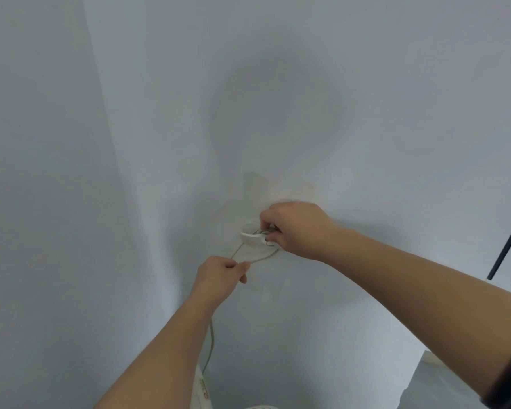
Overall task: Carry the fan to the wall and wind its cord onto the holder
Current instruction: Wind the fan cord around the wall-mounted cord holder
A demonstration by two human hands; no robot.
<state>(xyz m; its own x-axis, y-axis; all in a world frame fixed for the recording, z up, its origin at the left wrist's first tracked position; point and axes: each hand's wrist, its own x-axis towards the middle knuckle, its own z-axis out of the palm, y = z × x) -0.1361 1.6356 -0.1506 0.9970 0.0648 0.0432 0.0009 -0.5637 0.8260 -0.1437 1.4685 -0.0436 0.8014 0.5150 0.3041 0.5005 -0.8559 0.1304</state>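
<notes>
At the far left the wall (366,84) folds into a shadowed corner, and nothing there belongs to the job. Moving right, the left hand (219,274) is clenched around the cord (211,340), holding a pale loop that rises from its fist towards the holder (251,237). Below that forearm another stretch of the same cord hangs slack down to a white shape at the bottom edge (202,389). That shape may be part of the fan, but too little of it shows to be sure. The holder is a small white round fitting fixed to the wall, just above and to the right of the left hand. The right hand (298,228) is against the holder's right side, with finger and thumb pinching the cord where it goes round the fitting. Only a thin strand or so can be made out on the holder, and its far side is hidden behind the fingers. Further right a black pole (508,240) slants along the edge of the view, well apart from the work. With the person standing at the wall and both hands on the cord, the carrying looks done and the winding looks only just begun. The loop in the left hand and the hanging length below are yet to go on, so most of the winding seems to be left.
</notes>
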